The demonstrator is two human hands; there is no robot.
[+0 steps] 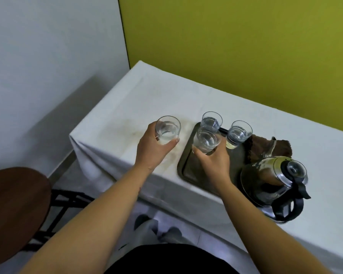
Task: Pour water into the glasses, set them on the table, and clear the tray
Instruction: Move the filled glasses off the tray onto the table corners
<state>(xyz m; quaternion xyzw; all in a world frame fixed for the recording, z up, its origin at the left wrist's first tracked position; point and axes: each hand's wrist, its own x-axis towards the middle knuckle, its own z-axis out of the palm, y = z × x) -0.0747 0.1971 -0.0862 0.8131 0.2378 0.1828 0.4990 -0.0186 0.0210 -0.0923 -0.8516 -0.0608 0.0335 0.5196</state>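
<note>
Glass, left: clear tumbler of water (167,129) held over the white-clothed surface (115,123), left of the tray; whether its base touches the cloth I cannot tell.
Glass, right: second filled glass (206,141) over the near-left part of the tray, gripped low on its wall.
Glasses left behind: two more with water, one at the tray's far edge (211,120) and one just right of it (238,134); both seem to stand on the tray.
Tray: dark metal tray (183,165) near the front edge of the surface, carrying the glasses and the jug.
Jug: glass jug with black handle (273,182) on the tray's near-right end, apparently nearly empty.
Cloth: brown cloth (265,146) behind the jug.
Left hand (154,147): curled firmly around its glass, thumb on the near side.
Right hand (214,159): fingers closed about the lower part of its glass.
Progress: pouring looks finished, as all four glasses hold water; no glass is clearly set down off the tray yet.
Remaining: place four glasses on the surface, then clear the tray.
</note>
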